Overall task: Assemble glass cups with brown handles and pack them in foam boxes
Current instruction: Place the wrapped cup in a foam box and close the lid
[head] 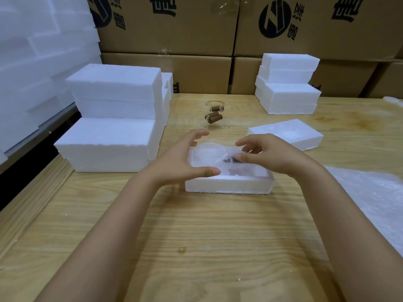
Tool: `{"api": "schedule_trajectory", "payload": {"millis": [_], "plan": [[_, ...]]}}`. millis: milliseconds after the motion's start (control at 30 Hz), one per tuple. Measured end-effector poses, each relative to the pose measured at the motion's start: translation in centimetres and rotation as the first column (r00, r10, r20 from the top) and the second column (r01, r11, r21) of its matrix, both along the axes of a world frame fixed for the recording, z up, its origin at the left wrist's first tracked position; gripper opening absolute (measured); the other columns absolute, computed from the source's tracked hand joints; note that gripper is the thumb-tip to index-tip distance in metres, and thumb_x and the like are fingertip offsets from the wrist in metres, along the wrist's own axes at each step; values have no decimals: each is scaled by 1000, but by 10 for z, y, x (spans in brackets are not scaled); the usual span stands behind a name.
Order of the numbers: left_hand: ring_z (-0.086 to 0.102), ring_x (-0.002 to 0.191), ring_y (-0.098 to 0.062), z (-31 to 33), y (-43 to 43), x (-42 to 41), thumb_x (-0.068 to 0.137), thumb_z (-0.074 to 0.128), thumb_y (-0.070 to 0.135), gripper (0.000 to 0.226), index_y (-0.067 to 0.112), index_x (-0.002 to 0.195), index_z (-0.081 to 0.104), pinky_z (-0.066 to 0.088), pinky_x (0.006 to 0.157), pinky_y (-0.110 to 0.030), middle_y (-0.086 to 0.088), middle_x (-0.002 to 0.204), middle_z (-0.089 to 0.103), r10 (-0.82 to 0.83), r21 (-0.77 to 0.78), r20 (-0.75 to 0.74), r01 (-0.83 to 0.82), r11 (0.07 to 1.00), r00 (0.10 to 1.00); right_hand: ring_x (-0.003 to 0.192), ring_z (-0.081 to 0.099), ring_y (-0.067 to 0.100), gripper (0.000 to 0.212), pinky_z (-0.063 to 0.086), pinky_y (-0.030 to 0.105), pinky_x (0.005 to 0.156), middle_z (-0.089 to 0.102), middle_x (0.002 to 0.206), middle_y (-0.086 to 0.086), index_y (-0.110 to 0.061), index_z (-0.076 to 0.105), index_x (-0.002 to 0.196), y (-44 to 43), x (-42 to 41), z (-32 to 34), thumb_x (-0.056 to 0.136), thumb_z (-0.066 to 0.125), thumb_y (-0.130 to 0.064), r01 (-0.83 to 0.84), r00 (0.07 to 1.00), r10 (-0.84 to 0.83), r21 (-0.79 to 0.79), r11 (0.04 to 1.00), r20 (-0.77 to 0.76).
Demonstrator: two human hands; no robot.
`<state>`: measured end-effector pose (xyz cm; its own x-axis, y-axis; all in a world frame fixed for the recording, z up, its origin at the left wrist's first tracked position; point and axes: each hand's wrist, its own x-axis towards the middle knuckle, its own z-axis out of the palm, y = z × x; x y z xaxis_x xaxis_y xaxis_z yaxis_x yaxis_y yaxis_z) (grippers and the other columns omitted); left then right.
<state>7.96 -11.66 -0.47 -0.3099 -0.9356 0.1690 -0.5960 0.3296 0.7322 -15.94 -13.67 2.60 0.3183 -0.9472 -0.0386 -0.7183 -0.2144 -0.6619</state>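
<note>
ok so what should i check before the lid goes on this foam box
1. Cup seated in the open foam box: ok, its brown handle shows inside.
2. The wrap tucked below the rim: not ok, it seems to bulge above the back edge.
3. The right hand clear of the wrap: cannot tell, its fingertips are at it.
4. The left hand free: ok, open above the box, holding nothing.
5. The foam lid ready: ok, lying flat behind the box on the right.

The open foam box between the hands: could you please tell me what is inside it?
Inside the foam box lies crinkled clear wrap with a dark brown piece, probably a handle, showing through. The right hand and wrap hide the rest; no glass shows plainly.
</note>
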Motion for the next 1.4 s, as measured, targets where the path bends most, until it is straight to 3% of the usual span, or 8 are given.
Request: {"api": "schedule_trajectory", "payload": {"millis": [167, 300, 500, 733, 900, 1133, 1233, 1400], "plan": [[36, 128, 4, -18, 2, -15, 70, 75, 51, 75, 53, 134, 35, 29, 97, -19, 30, 138, 40, 74, -68, -60, -78, 995, 995, 94, 56, 8, 13, 40, 13, 74, 65, 104, -14, -26, 67, 100, -11, -8, -16, 93, 57, -31, 297, 947, -249, -259, 919, 201], [35, 129, 4, -19, 2, -14, 68, 72, 56, 78, 59, 134, 31, 28, 96, -18, 31, 140, 38, 72, -49, -82, -76, 996, 994, 131, 38, 25, 32, 36, 40, 103, 54, 134, 2, -18, 59, 126, -22, -28, -34, 95, 53, -22, 370, 915, -401, -301, 879, -44], [31, 132, 6, -18, 4, -14, 59, 80, 60, 103, 64, 139, 15, 27, 99, -18, 24, 145, 36, 24, 5, -134, -24, 1000, 991, 115, 47, 31, 42, 38, 40, 91, 60, 120, 9, -16, 54, 132, -21, -29, -40, 90, 56, -12, 267, 889, -393, -431, 862, -235], [24, 138, 7, -8, 3, -19, 57, 71, 74, 115, 50, 148, 5, 21, 105, -18, 23, 153, 27, 97, -68, -358, -129, 989, 929, 88, 53, 9, 51, 42, 26, 75, 55, 96, -6, -41, 51, 130, 4, -29, 36, 90, 57, -10, 482, 868, -332, -464, 743, 369], [25, 141, 1, -1, -3, -19, 61, 70, 61, 114, 36, 152, 6, 30, 106, -15, 12, 158, 23, 112, 54, -602, -99, 994, 790, 110, 61, 21, 57, 55, 42, 87, 56, 121, 3, -40, 53, 128, 26, -17, 57, 90, 49, 2, 190, 443, -91, 6, 982, 892], [50, 128, -6, 18, -2, -14, 84, 49, 54, 63, 24, 140, 47, 38, 110, -35, 9, 139, 55, 93, 13, -721, -120, 993, 687, 107, 65, 33, 50, 55, 53, 77, 59, 128, 15, -21, 50, 138, 23, -12, 50, 91, 45, -5, -58, 101, -257, 263, 963, 961], [65, 93, -3, 35, 2, -18, 91, 48, 38, 25, 30, 97, 71, 51, 79, -23, 14, 96, 72, 97, -104, -822, -315, 943, 561, 96, 70, 31, 29, 58, 42, 69, 72, 106, 10, -22, 61, 121, 20, -16, 53, 94, 50, -24, 123, 272, -310, 286, 950, 911], [64, 70, -7, 46, 3, -9, 83, 53, 36, 29, 25, 64, 71, 51, 64, -21, 8, 70, 69, 163, -58, -793, -339, 939, 587, 70, 72, 15, 25, 56, 28, 53, 74, 88, 2, -26, 61, 103, 11, -31, 51, 91, 56, -46, 293, 665, -360, 216, 932, 655]]}}
